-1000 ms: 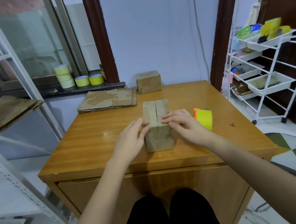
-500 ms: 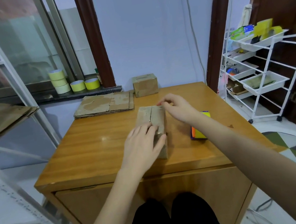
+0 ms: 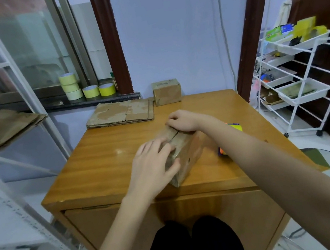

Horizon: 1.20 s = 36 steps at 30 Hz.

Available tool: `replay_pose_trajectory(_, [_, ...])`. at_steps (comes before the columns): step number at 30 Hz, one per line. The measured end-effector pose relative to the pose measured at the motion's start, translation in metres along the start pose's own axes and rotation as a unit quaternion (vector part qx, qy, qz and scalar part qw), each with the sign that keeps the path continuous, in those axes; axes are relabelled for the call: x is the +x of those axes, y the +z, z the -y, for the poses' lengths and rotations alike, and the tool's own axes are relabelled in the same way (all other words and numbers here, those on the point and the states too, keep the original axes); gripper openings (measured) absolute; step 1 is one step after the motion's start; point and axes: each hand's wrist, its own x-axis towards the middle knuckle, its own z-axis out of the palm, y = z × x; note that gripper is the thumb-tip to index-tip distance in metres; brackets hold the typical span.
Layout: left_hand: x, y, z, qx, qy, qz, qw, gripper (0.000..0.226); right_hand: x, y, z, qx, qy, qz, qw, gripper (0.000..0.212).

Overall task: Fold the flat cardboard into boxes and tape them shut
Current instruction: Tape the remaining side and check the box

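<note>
**Cardboard box, flaps shut, held for taping**

Brown cardboard box: lies near the front middle of the table, turned at an angle to the edge, top seam running away from the person. Both top flaps are down and meet along that seam. No tape can be made out on it.

Left hand: fingers spread flat over the near end of the top, thumb against the near side. Likely purpose: to press the flaps level and pin the box to the table.

Right hand: fingers curled at the far end of the seam, bearing on the flap edges. Whether it pinches a tape end there cannot be told. The two hands are apart, one at each end of the box.

Tape roll: yellow with orange, on the table just right of the box, mostly hidden by the right forearm; within easy reach for the seal.

Flat cardboard: stacked at the table's far left corner, stock for further boxes.

Finished box: at the far edge beside the stack, out of the working area.

Spare rolls: on the window sill.
</note>
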Motion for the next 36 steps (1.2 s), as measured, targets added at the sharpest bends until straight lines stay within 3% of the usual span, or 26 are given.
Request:
replay_pose_trajectory(5, [-0.016, -0.001, 0.039, 0.042, -0.021, -0.035, 0.998, 0.026, -0.017, -0.009, -0.020, -0.016, 0.031, -0.015, 0.999, 0.032])
replay_pose_trajectory(10, [-0.007, 0.007, 0.056, 0.029, -0.079, -0.043, 0.995, 0.037, -0.043, -0.010, -0.025, -0.032, 0.080, -0.034, 0.996, 0.031])
replay_pose_trajectory(16, [0.040, 0.025, 0.056, 0.011, -0.147, 0.075, 0.986, 0.054, -0.071, -0.005, -0.026, -0.066, 0.097, -0.071, 0.991, 0.031])
replay_pose_trajectory(21, [0.081, 0.043, 0.045, 0.020, -0.128, 0.158, 0.979, 0.071, -0.087, 0.007, -0.027, -0.067, 0.087, -0.121, 0.987, 0.029])
replay_pose_trajectory(26, [0.101, 0.059, 0.035, 0.047, -0.094, 0.188, 0.977, 0.088, -0.098, 0.023, -0.024, -0.057, 0.090, -0.202, 0.974, 0.027])
replay_pose_trajectory(28, [0.104, 0.060, 0.032, 0.068, -0.091, 0.181, 0.977, 0.091, -0.101, 0.025, -0.024, -0.073, 0.088, -0.209, 0.971, 0.027])
replay_pose_trajectory(33, [0.091, 0.036, 0.029, -0.066, -0.160, 0.046, 0.984, 0.049, -0.110, 0.029, -0.034, -0.073, 0.047, -0.280, 0.956, 0.037])
replay_pose_trajectory(36, [0.060, 0.018, 0.015, -0.161, -0.074, 0.030, 0.984, 0.047, -0.115, 0.034, -0.044, -0.041, -0.040, -0.269, 0.961, 0.038])
